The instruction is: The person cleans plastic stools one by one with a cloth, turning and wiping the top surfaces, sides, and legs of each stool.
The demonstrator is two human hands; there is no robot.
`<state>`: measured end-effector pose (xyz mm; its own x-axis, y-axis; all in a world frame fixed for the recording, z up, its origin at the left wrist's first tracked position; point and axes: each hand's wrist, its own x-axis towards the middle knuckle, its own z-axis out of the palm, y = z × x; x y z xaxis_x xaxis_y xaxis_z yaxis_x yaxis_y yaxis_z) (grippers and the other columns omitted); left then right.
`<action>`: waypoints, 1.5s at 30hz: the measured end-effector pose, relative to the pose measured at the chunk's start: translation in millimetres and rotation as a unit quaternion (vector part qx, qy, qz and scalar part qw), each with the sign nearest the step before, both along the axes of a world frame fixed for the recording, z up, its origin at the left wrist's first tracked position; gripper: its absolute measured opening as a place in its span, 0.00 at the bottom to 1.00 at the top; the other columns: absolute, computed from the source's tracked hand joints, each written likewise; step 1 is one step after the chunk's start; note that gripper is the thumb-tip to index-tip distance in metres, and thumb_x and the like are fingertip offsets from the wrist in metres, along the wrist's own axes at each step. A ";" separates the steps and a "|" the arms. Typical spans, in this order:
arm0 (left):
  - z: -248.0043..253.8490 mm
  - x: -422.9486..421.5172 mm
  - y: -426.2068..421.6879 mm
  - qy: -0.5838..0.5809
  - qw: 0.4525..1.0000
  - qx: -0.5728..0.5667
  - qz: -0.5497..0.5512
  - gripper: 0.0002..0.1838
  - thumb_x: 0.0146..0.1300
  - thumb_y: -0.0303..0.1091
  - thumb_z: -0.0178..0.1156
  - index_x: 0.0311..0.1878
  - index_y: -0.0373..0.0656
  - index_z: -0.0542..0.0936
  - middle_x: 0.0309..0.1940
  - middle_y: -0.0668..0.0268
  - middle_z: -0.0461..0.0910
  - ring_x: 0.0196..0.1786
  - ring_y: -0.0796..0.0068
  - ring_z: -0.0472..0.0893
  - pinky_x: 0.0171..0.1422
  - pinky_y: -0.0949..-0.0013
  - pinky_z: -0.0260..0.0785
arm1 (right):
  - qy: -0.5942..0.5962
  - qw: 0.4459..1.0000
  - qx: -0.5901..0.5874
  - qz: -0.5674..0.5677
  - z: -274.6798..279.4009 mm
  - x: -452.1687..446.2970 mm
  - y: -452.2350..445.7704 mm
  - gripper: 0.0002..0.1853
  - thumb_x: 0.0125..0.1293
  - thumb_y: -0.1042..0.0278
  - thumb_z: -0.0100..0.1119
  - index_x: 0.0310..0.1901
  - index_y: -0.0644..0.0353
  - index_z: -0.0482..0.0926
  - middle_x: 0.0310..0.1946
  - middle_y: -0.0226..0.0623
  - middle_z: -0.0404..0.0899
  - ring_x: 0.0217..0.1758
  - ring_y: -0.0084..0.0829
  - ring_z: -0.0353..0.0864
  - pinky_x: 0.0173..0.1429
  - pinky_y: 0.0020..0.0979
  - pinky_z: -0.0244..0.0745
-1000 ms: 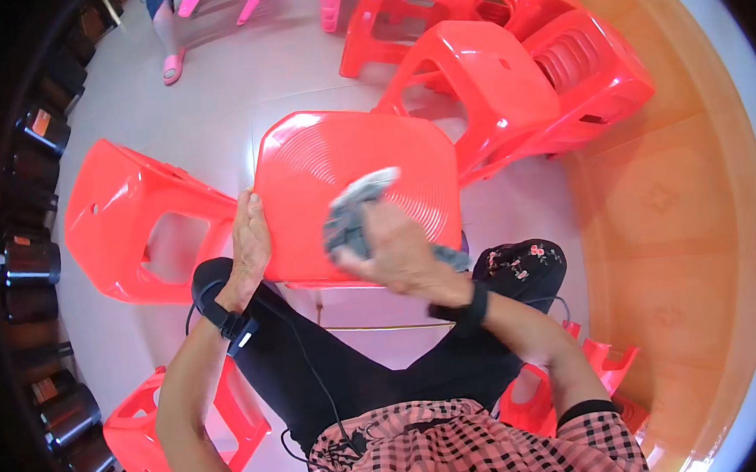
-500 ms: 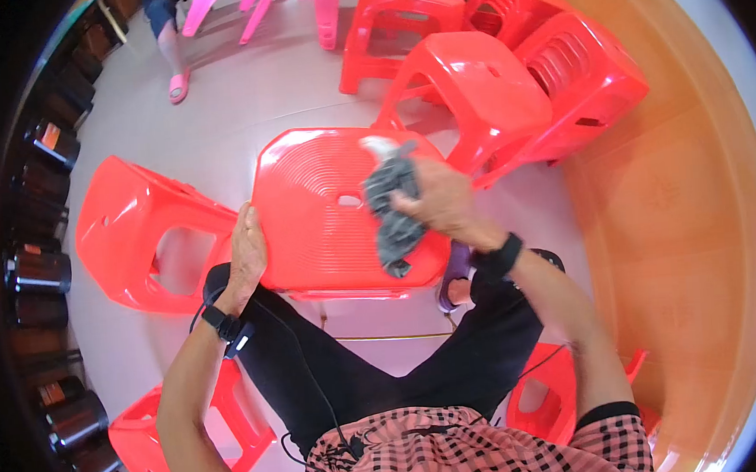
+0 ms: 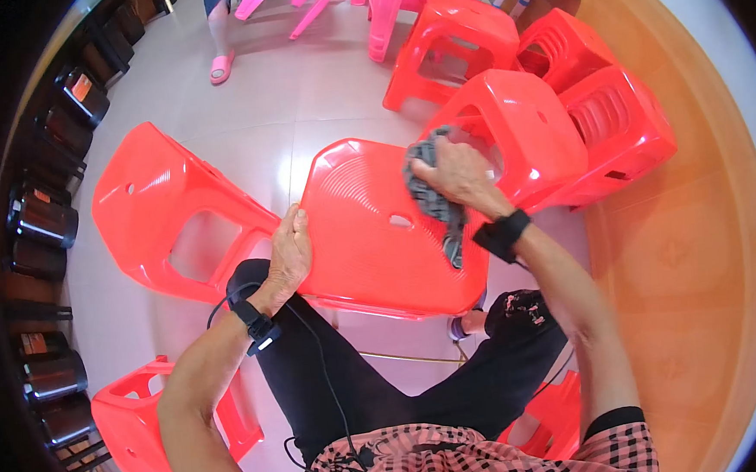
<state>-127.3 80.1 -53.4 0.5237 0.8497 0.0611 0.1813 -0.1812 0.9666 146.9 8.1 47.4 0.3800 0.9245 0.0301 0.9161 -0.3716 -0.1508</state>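
Note:
A red plastic stool [image 3: 357, 246] with a ridged seat and a small slot in its middle stands between my knees. My left hand [image 3: 290, 252] holds the stool's left edge, fingers together along its side. In my right hand [image 3: 463, 177] is a crumpled grey patterned cloth [image 3: 428, 185], pressed against the seat's far right part. One end of the cloth trails toward the near right edge. The underside of my right hand's grip is hidden.
Another red stool [image 3: 164, 210] stands close on the left, and a further one [image 3: 134, 424] sits behind it. Several red stools [image 3: 510, 124] crowd the far right beside an orange wooden panel [image 3: 663, 219]. Dark stools [image 3: 44, 217] line the left. A person's pink slipper [image 3: 221, 68] shows far off.
My right hand has slid the cloth toward the seat's far right edge. My left hand stays on the left edge. The whole view has shifted and turned slightly.

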 end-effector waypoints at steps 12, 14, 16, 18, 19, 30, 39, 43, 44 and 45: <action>7.9 0.0 -1.4 0.115 0.992 0.046 0.039 0.23 0.71 0.39 0.38 0.51 0.24 0.70 0.44 0.35 0.74 0.51 0.44 0.75 0.56 0.56 0.66 | 0.119 0.956 0.053 0.265 -10.8 -116.1 96.2 0.24 0.48 0.49 0.61 0.37 0.65 0.77 0.30 0.54 0.80 0.35 0.51 0.82 0.40 0.46 0.76; -1.1 0.8 1.0 0.070 0.995 0.071 0.030 0.25 0.72 0.42 0.37 0.53 0.25 0.70 0.46 0.38 0.75 0.53 0.45 0.74 0.58 0.57 0.65 | 0.109 0.971 0.089 0.195 -14.3 -101.9 95.6 0.25 0.46 0.49 0.62 0.37 0.63 0.77 0.29 0.52 0.80 0.35 0.49 0.82 0.40 0.45 0.76; -19.2 0.4 7.2 0.084 0.986 0.127 0.069 0.26 0.73 0.44 0.35 0.54 0.27 0.70 0.49 0.42 0.75 0.54 0.48 0.74 0.60 0.57 0.63 | 0.091 0.977 0.118 0.154 -26.9 -80.5 94.2 0.25 0.48 0.47 0.62 0.38 0.62 0.77 0.29 0.49 0.80 0.36 0.49 0.81 0.38 0.48 0.75; -11.6 -3.2 5.3 0.075 0.990 0.105 0.051 0.26 0.73 0.45 0.35 0.55 0.28 0.70 0.50 0.46 0.75 0.54 0.52 0.74 0.60 0.60 0.63 | 0.061 0.983 0.152 0.080 -31.2 -50.0 82.4 0.25 0.48 0.46 0.62 0.39 0.61 0.77 0.29 0.48 0.80 0.36 0.49 0.81 0.39 0.47 0.75; -3.3 -3.3 5.0 0.079 0.994 0.076 0.029 0.26 0.73 0.44 0.35 0.55 0.28 0.70 0.49 0.46 0.76 0.54 0.53 0.74 0.59 0.61 0.63 | 0.063 0.988 0.131 0.058 -27.5 -32.1 73.8 0.26 0.49 0.45 0.61 0.40 0.60 0.77 0.30 0.48 0.80 0.36 0.49 0.81 0.39 0.47 0.75; -10.8 -1.6 6.7 0.041 0.993 0.102 0.036 0.21 0.73 0.40 0.37 0.53 0.32 0.71 0.40 0.46 0.76 0.46 0.55 0.76 0.52 0.61 0.66 | 0.000 0.997 0.066 -0.048 -12.0 29.6 -78.6 0.26 0.54 0.46 0.58 0.43 0.63 0.72 0.25 0.53 0.79 0.32 0.53 0.80 0.35 0.50 0.73; -26.3 2.2 8.1 0.048 0.995 0.059 0.062 0.22 0.73 0.41 0.39 0.55 0.31 0.71 0.46 0.42 0.77 0.51 0.49 0.77 0.55 0.58 0.66 | 0.004 0.994 0.067 0.092 -16.5 -24.9 51.2 0.27 0.53 0.44 0.55 0.35 0.68 0.75 0.26 0.58 0.78 0.32 0.55 0.80 0.36 0.51 0.73; -15.2 -1.5 7.9 0.041 0.996 0.060 0.061 0.25 0.72 0.43 0.36 0.54 0.30 0.72 0.45 0.45 0.78 0.48 0.53 0.77 0.55 0.60 0.66 | 0.035 0.986 0.072 0.146 -23.4 -80.9 100.1 0.27 0.52 0.45 0.55 0.34 0.69 0.76 0.26 0.59 0.78 0.32 0.55 0.79 0.38 0.49 0.73; -6.8 -3.3 7.6 0.014 0.999 0.040 0.032 0.25 0.72 0.44 0.35 0.53 0.30 0.73 0.44 0.48 0.78 0.47 0.57 0.77 0.54 0.60 0.66 | 0.055 0.984 0.073 0.154 -21.7 -91.4 101.6 0.27 0.52 0.46 0.56 0.33 0.69 0.76 0.26 0.59 0.78 0.33 0.55 0.79 0.39 0.48 0.73; 2.6 -1.5 5.4 0.017 0.998 0.038 0.035 0.25 0.72 0.44 0.35 0.53 0.30 0.73 0.44 0.48 0.78 0.47 0.57 0.77 0.54 0.60 0.66 | 0.075 0.981 0.075 0.160 -20.2 -97.5 101.1 0.27 0.52 0.46 0.56 0.32 0.70 0.76 0.27 0.59 0.78 0.33 0.55 0.79 0.40 0.48 0.73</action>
